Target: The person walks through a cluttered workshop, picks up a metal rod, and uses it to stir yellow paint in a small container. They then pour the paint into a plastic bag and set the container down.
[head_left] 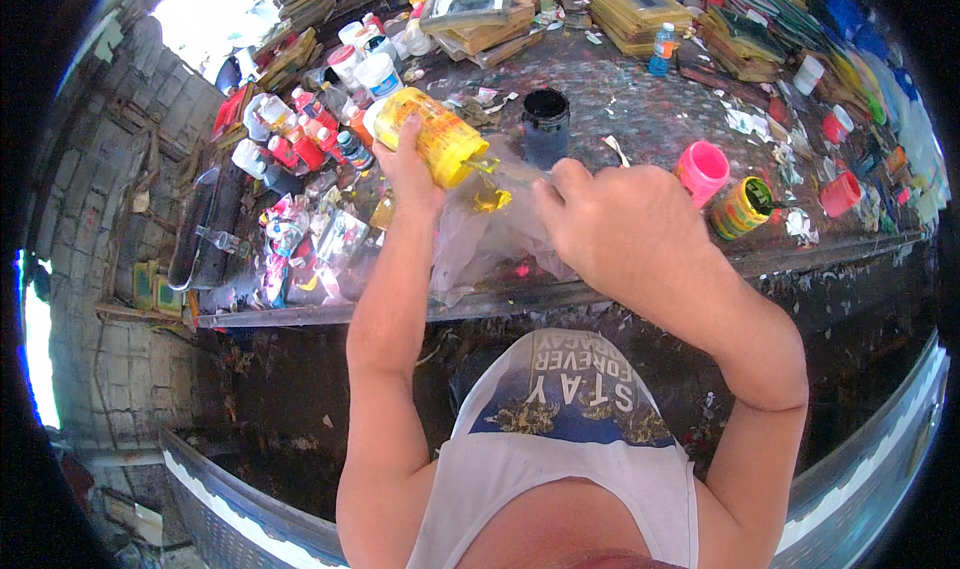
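My left hand [408, 169] grips a yellow paint jar [432, 134], tilted with its mouth down to the right. My right hand [625, 219] is closed on a thin, pale spatula-like tool [515, 173], blurred, its yellow-smeared tip at the jar's mouth. Below them a clear plastic sheet [462, 244] lies over the table edge, bearing a blob of yellow paint [491, 202]. Just beyond the tool stands a dark paint jar [545, 127]. Right of my right hand are an open pink jar [702, 172] and a yellow jar [741, 209] with dark green inside.
The paint-stained table [640, 104] carries red bottles [310, 139] and white tubs [377, 74] at left. Framed screens [470, 9] and wooden frames [640, 14] are stacked behind, near a blue bottle [662, 51]. Crumpled paper [285, 234] and scraps lie about.
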`<state>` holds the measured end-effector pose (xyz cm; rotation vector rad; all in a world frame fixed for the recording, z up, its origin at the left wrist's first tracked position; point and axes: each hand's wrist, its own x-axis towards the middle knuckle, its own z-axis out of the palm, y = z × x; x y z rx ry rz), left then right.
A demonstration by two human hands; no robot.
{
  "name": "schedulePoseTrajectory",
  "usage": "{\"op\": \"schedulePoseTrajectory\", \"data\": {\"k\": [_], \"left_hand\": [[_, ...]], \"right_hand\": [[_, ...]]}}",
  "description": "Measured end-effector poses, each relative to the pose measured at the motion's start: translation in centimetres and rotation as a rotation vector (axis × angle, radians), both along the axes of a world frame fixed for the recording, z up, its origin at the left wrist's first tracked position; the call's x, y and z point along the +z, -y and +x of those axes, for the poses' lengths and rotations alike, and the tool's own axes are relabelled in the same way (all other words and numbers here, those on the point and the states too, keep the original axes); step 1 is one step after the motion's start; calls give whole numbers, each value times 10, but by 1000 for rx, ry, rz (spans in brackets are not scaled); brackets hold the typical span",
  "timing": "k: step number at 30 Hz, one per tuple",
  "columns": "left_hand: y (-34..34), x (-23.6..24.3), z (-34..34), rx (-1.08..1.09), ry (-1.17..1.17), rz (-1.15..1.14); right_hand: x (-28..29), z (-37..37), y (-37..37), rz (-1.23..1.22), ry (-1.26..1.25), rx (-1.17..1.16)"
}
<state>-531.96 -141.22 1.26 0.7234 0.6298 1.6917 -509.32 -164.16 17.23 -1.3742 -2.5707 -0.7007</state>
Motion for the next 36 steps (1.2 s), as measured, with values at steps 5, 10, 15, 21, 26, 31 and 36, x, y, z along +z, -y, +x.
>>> {"op": "schedulePoseTrajectory", "data": {"k": [5, 10, 15, 21, 26, 31, 36], "left_hand": [[-1, -16, -12, 58, -209, 152], [-17, -28, -8, 184, -238, 262], [-19, -13, -15, -63, 20, 92], [-28, -14, -35, -270, 196, -128], [-23, -14, -53, -326, 313, -158], [-17, -9, -48, -401, 299, -136], [2, 11, -18, -403, 184, -132]], "right_hand": [[13, 9, 19, -102, 15, 9], [-1, 15, 24, -118, 21, -4], [-21, 24, 23, -160, -28, 22], [12, 34, 50, -123, 9, -30], [42, 39, 68, -87, 15, -111], [44, 28, 60, 40, -78, -52], [13, 4, 15, 148, -102, 41]]}}
